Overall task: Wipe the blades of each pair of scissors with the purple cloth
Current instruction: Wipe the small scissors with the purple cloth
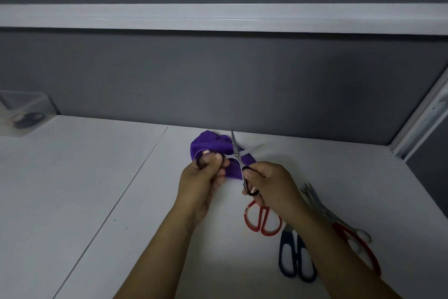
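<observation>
Can't see blades of red scissors (263,220) or blue scissors (294,260): under right hand (271,184), which grips black scissors (236,154), and its forearm. Can't identify dark ring (200,164) pinched in left hand (201,180) against purple cloth (208,142). Can't read contents of clear box (24,112) at far-left corner of tabletop (72,177): blurred, cropped by frame edge.

My right hand (269,184) grips black scissors (236,153), blade toward 12 o'clock, my left hand (202,180) pinches a dark ring (200,164) against the cloth (206,141) at their 10 o'clock, with red scissors (263,223) and blue scissors (295,260) at 5 o'clock.

Black-handled scissors (237,154) – splayed – over purple cloth (206,141)
</observation>
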